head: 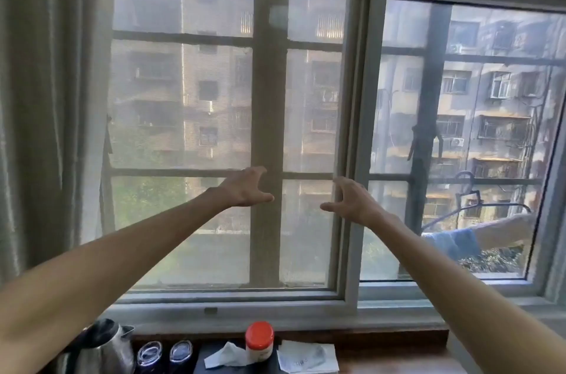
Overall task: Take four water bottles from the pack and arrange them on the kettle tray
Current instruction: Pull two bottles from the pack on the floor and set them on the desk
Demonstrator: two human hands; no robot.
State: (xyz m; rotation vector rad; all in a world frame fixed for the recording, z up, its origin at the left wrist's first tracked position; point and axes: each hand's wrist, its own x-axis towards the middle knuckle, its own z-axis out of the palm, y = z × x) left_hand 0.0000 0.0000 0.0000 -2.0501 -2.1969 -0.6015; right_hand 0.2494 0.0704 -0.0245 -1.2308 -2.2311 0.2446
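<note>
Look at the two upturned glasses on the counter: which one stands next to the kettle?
The left glass stands right beside the steel kettle. The right glass sits farther along, towards the red-capped jar.

I see both arms stretched toward the window (pixel 275 97), left hand (pixel 245 188) and right hand (pixel 352 202) empty, fingers spread, apart. Low and near, a steel kettle (pixel 104 349) stands left on the table (pixel 398 358), two glasses (pixel 165 352) beside it, then a red-capped jar (pixel 259 341) among crumpled papers (pixel 306 356).

kettle (pixel 104 349) left of glasses (pixel 165 353), jar (pixel 259 341) right
</note>
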